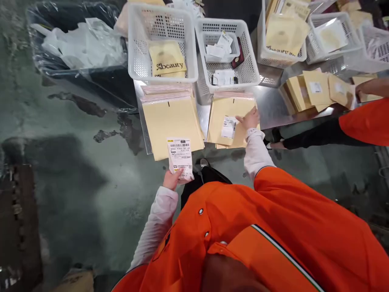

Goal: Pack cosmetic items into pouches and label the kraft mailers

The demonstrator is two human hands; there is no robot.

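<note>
My left hand (172, 178) is closed on a white shipping label (180, 159) with barcodes, held above the table's near edge. My right hand (249, 119) lies flat with fingers stretched out on a yellow padded envelope (226, 138) that carries a stuck-on white label (228, 127). This envelope tops a stack on the right. A second stack of plain yellow envelopes (170, 121) lies just left of it, behind the label I hold. I wear an orange vest over white sleeves.
White baskets stand behind the stacks: one (162, 24) holds "beauty" envelopes, one (227, 52) holds small labels and a dark object. More baskets and labelled envelopes (316, 87) lie at right, where another person's arm (369, 87) reaches. A bin with clear plastic (79, 44) stands at left.
</note>
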